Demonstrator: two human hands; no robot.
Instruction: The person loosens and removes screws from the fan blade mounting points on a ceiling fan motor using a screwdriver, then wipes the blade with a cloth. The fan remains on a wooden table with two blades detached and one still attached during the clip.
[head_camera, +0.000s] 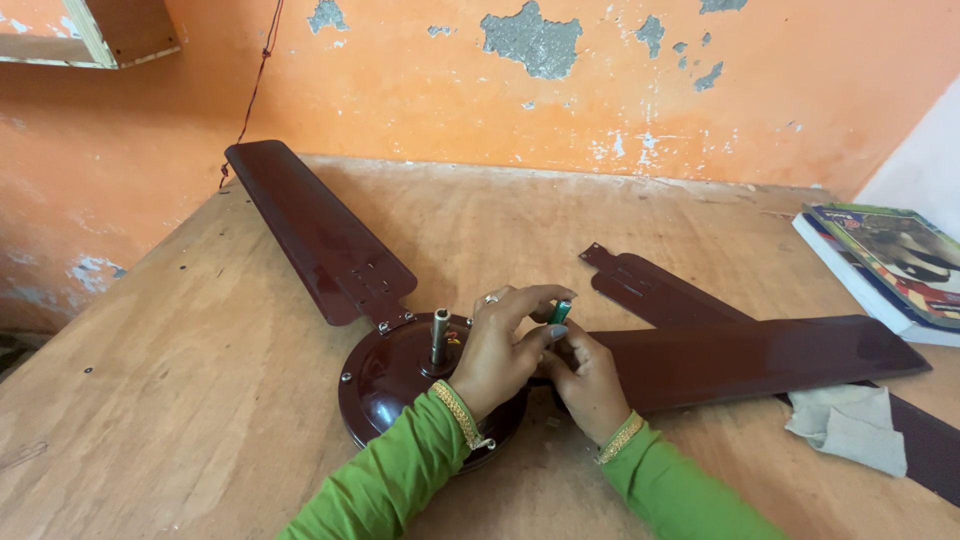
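Note:
A dark maroon ceiling fan motor (390, 375) lies on a wooden table (200, 380), its metal shaft (440, 337) pointing up. One blade (315, 235) is fixed to it and runs to the far left; a second blade (760, 360) stretches right from the motor. My left hand (500, 345) rests on the motor's right edge, fingers pinching the green handle of a screwdriver (561, 311). My right hand (590, 380) sits just beside it at the root of the right blade, fingers also closed around the tool's lower part. The tip is hidden by my fingers.
A third blade (650, 290) lies loose behind the right one. A grey cloth (850, 425) sits at the right, and a stack of books (890, 265) at the far right edge. An orange peeling wall (560, 90) backs the table.

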